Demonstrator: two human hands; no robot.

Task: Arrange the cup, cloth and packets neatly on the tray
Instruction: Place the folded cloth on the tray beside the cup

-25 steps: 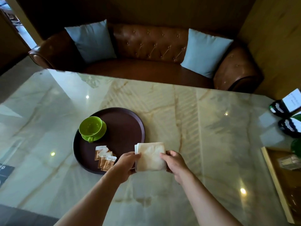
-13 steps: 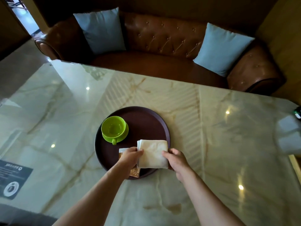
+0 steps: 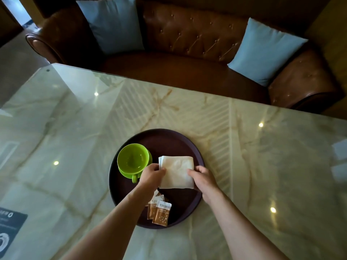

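A round dark brown tray (image 3: 169, 136) lies on the marble table. On its left part stands a green cup (image 3: 132, 161) on a green saucer, handle toward me. A folded white cloth (image 3: 177, 170) lies over the tray's right half. My left hand (image 3: 151, 175) pinches the cloth's left edge and my right hand (image 3: 203, 178) holds its right edge. Several brown and white packets (image 3: 159, 211) lie overlapped at the tray's near edge, partly under my left forearm.
The glossy marble table (image 3: 262, 166) spreads all around the tray. A brown leather sofa (image 3: 187, 53) with two blue cushions stands behind the far edge. A dark printed card (image 3: 9, 229) lies at the near left.
Both hands carried the cloth from the table beside the tray onto the tray, then further in, to the right of the cup. The packets now show fully.
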